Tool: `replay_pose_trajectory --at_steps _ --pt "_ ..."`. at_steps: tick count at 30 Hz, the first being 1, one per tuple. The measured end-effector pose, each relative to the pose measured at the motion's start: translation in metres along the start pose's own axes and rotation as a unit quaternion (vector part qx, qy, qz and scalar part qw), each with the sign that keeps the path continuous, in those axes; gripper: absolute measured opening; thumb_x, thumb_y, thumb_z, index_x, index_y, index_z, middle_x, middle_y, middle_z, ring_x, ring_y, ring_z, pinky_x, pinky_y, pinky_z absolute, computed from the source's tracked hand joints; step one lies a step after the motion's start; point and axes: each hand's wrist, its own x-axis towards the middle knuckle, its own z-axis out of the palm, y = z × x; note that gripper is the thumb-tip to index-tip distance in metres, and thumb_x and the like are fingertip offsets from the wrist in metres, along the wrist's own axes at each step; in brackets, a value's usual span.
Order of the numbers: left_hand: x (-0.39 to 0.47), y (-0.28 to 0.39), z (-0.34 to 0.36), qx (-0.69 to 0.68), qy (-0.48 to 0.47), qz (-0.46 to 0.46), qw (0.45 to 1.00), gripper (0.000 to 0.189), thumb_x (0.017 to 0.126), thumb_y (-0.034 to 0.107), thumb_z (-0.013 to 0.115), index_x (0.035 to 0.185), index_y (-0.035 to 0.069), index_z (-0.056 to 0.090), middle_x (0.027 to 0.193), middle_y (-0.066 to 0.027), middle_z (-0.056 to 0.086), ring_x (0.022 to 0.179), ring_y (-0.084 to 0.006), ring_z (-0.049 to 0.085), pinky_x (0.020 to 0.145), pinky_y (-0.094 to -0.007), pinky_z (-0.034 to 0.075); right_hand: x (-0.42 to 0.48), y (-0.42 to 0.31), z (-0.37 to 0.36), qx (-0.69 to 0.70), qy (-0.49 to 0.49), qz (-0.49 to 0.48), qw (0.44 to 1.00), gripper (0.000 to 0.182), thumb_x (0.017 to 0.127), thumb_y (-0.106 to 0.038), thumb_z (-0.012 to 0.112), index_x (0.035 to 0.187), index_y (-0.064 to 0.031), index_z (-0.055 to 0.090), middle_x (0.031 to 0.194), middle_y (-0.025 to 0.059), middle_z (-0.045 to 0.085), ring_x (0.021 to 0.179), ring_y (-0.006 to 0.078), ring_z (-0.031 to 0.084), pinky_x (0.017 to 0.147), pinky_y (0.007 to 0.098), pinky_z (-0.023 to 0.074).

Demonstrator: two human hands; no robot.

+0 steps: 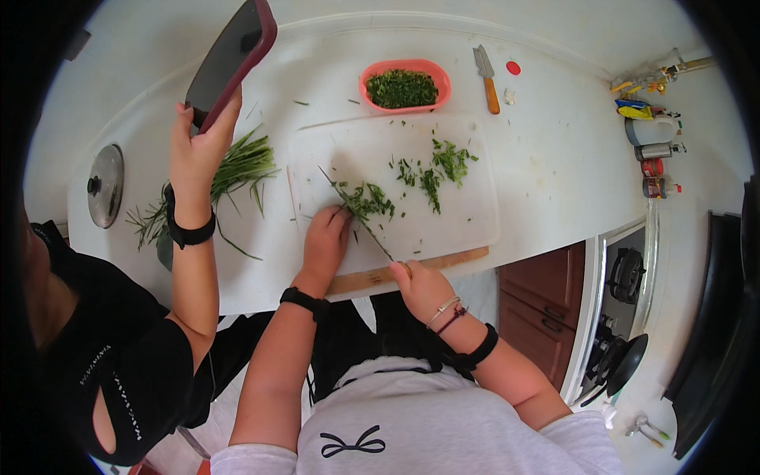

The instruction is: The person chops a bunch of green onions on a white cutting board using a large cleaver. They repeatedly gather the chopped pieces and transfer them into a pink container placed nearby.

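My right hand [423, 294] grips the handle of a kitchen knife [369, 230], whose narrow blade slants up and left across a white plastic cutting board [451, 222]. Just left of the blade, my left hand [326, 237] rests on the board with curled fingers around green stalks, mostly hidden beneath them. Chopped green leaves [371, 200] lie against the blade's right side. More cut pieces [436, 178] are scattered in loose heaps at the right of the board. A wooden strip [409, 270] lies along the board's near edge.
At left, another person's hand [205, 142] holds up a phone [228, 65] above uncut green stalks [243, 163]. A pot lid [107, 186] lies farther left. Behind the board are a pink container [405, 110] of chopped greens and a second knife [488, 80]. Bottles [650, 130] stand right, near a stove [623, 279].
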Motion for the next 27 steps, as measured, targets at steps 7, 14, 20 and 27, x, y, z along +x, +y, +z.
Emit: replay_pose_trajectory --at_steps 7,14,20,27 --pt "-0.002 -0.003 0.003 0.011 0.002 -0.006 1.0 0.017 0.072 -0.004 0.062 0.088 0.0 0.057 0.089 -0.0147 0.058 0.083 -0.0332 0.056 0.072 -0.0384 0.047 0.023 -0.015 0.003 -0.019 0.003 -0.001 1.0 0.048 0.092 -0.043 0.041 0.077 0.0001 0.057 0.072 0.0239 0.06 0.072 0.0426 0.057 0.064 0.0475 0.046" --pt "0.003 0.0 -0.002 0.038 0.006 -0.01 0.999 0.018 0.071 0.0 0.067 0.085 0.004 0.056 0.084 -0.0088 0.059 0.077 -0.0284 0.055 0.066 -0.0387 0.044 0.002 0.019 -0.014 0.106 0.045 0.008 0.993 0.042 0.094 -0.036 0.043 0.078 0.0009 0.056 0.071 0.0248 0.056 0.07 0.0435 0.054 0.061 0.0459 0.043" --pt "0.008 0.006 -0.019 0.077 0.034 0.015 0.996 0.016 0.07 0.003 0.069 0.083 0.004 0.059 0.089 -0.0085 0.06 0.079 -0.0279 0.056 0.074 -0.0373 0.043 -0.001 0.009 -0.013 0.09 0.01 -0.014 0.996 0.041 0.093 -0.035 0.045 0.078 0.001 0.056 0.069 0.0237 0.057 0.068 0.0431 0.054 0.059 0.0454 0.0434" --pt "0.003 -0.005 -0.006 0.021 0.018 -0.009 1.0 0.011 0.07 -0.002 0.065 0.08 0.001 0.06 0.085 -0.0123 0.058 0.078 -0.0314 0.055 0.07 -0.0389 0.046 0.004 -0.002 0.006 0.006 0.017 -0.039 0.999 0.045 0.092 -0.04 0.045 0.075 0.0005 0.055 0.068 0.0236 0.059 0.066 0.0419 0.057 0.058 0.0477 0.0447"
